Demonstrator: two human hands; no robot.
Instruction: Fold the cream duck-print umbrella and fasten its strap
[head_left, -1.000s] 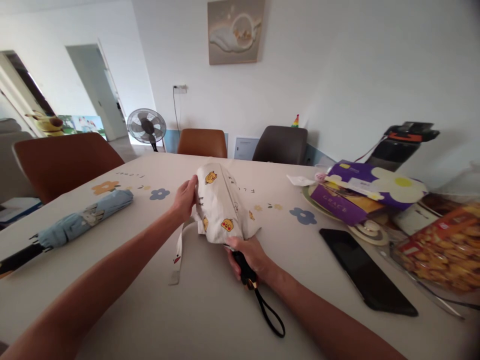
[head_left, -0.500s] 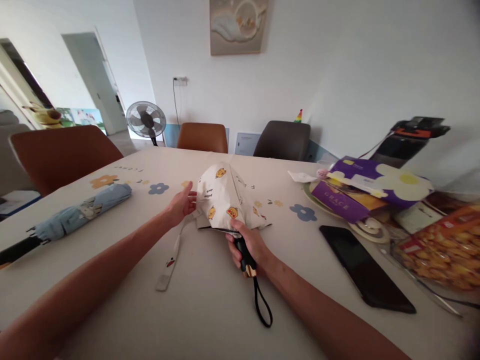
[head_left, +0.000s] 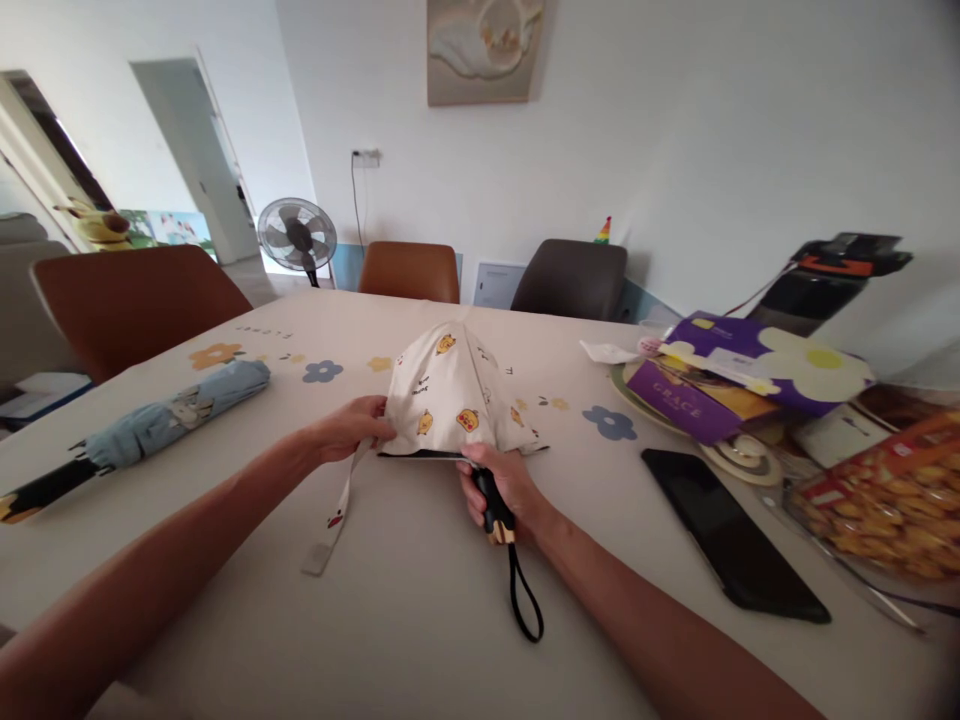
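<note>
A folded white umbrella [head_left: 450,395] printed with yellow cartoon figures lies on the table in front of me, its tip pointing away. My right hand [head_left: 504,488] is closed round its black handle, whose black wrist loop [head_left: 523,598] trails toward me. At the canopy's left lower edge my left hand [head_left: 346,427] pinches the fabric where the white closing strap [head_left: 334,515] hangs loose across the tablecloth.
A rolled blue umbrella [head_left: 150,430] lies at the left. To the right sit a black phone [head_left: 731,545], a purple flower-shaped box [head_left: 742,375] on a plate, and a packet of snacks [head_left: 892,495]. Brown chairs [head_left: 135,305] and a fan [head_left: 296,235] stand beyond the table [head_left: 420,620].
My left hand slid from the canopy's upper side down to its lower left edge and closed on the fabric. The canopy has spread wider, and the umbrella has turned slightly.
</note>
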